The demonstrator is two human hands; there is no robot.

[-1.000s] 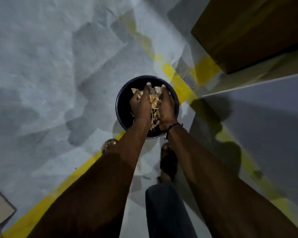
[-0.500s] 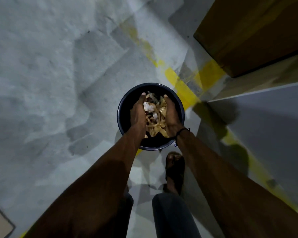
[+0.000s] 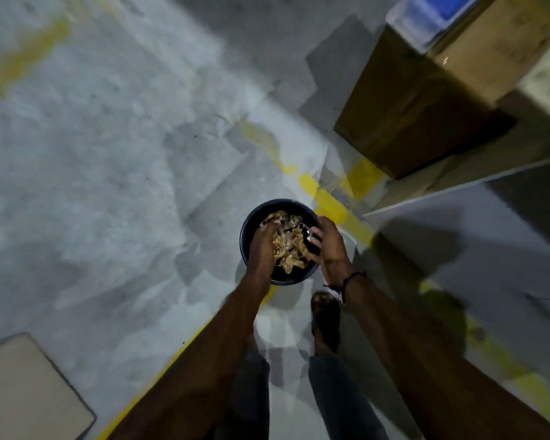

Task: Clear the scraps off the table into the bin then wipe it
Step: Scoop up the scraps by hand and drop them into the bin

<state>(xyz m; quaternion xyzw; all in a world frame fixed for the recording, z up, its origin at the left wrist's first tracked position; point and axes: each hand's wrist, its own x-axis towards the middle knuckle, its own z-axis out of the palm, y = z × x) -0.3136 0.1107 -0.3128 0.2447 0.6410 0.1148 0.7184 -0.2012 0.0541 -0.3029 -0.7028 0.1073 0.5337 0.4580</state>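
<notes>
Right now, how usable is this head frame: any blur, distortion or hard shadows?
Head view: dim, with motion blur smearing the concrete floor and the cardboard box; the wide-angle lens bends the yellow floor line; overlapping hard-edged shadows cross the floor. The bin, scraps, left hand and right hand stay recognisable, but fine detail of the fingers is soft.

Dim, uneven light. Pale patches and angular overlapping shadows cross the concrete floor [image 3: 115,173]. Both forearms read near-black. Motion blur smears the upper left; wide-angle distortion bends the cardboard box [image 3: 426,100] at the edge.
</notes>
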